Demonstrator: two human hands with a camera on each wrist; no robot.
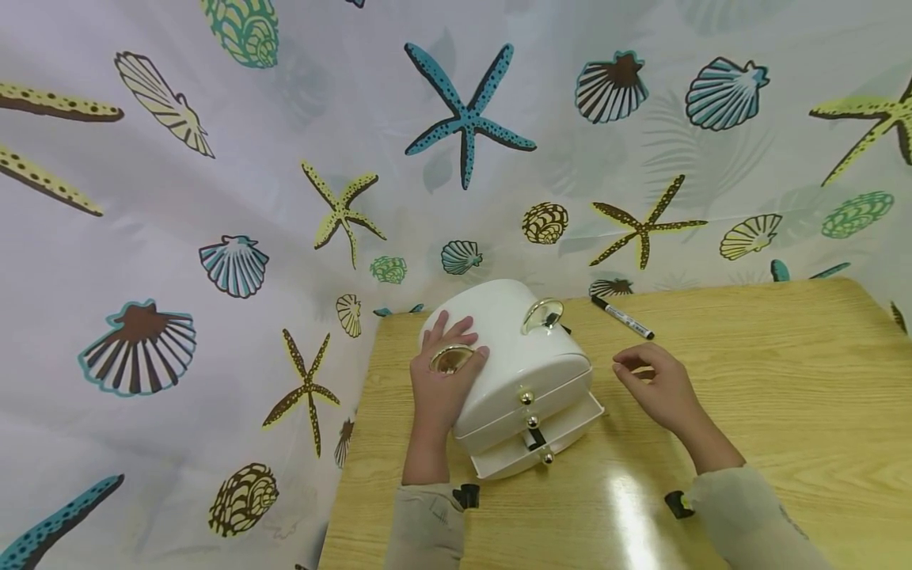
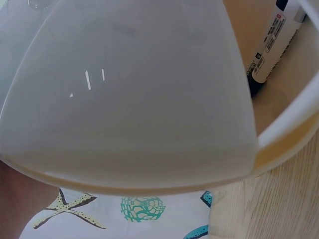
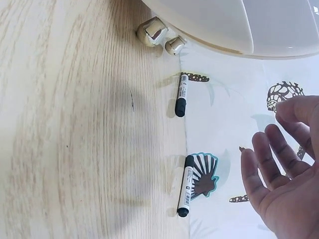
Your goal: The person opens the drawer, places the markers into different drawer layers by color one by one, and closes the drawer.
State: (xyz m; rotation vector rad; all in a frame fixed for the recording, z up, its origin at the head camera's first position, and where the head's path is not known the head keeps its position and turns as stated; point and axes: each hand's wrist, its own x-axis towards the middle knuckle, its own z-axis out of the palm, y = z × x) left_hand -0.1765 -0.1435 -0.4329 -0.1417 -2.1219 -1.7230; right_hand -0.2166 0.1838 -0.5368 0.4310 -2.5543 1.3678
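Observation:
A white box with drawers [image 1: 509, 340] stands on the table, with gold ring handles on its curved top and small gold knobs down its front. My left hand [image 1: 445, 380] rests on the top, its fingers and thumb spread around one gold handle [image 1: 451, 360]. The lowest drawer [image 1: 584, 419] is pulled out, and a marker [image 1: 534, 438] lies inside; the left wrist view also shows this marker [image 2: 271, 47]. Right of the box, my right hand [image 1: 659, 388] hovers with loosely bent fingers and nothing in its grasp. In the right wrist view that hand [image 3: 286, 184] has its palm visible.
A black-and-white marker [image 1: 622, 317] lies on the wooden table [image 1: 755, 380] behind my right hand. The right wrist view shows two markers, a nearer one [image 3: 182, 94] and a farther one [image 3: 186, 186]. A shell-and-starfish patterned cloth [image 1: 385, 190] hangs behind and left.

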